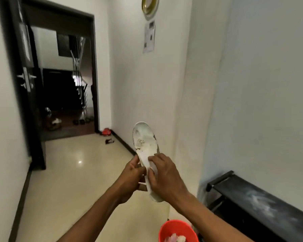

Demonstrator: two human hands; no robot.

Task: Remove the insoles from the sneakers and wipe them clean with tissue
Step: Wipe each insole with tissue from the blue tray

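Note:
I hold a white sneaker (144, 142) up in front of me, its toe pointing up and away. The scuffed, foot-shaped face turned to me has worn patches; I cannot tell whether that face is the insole or the outer sole. My left hand (131, 179) grips its left edge near the heel, where a white lace strand (142, 184) shows. My right hand (166, 177) lies over the lower half with fingers and thumb curled round it. Something white sits under those fingers, and whether it is tissue is unclear.
A red bucket (177, 230) with pale scraps inside stands below my right arm. A black, dusty shoe rack (255, 201) lines the right wall. Glossy cream floor (73, 172) runs to an open dark door (27, 81). A red item (106, 131) and a small black item (109, 141) lie by the skirting.

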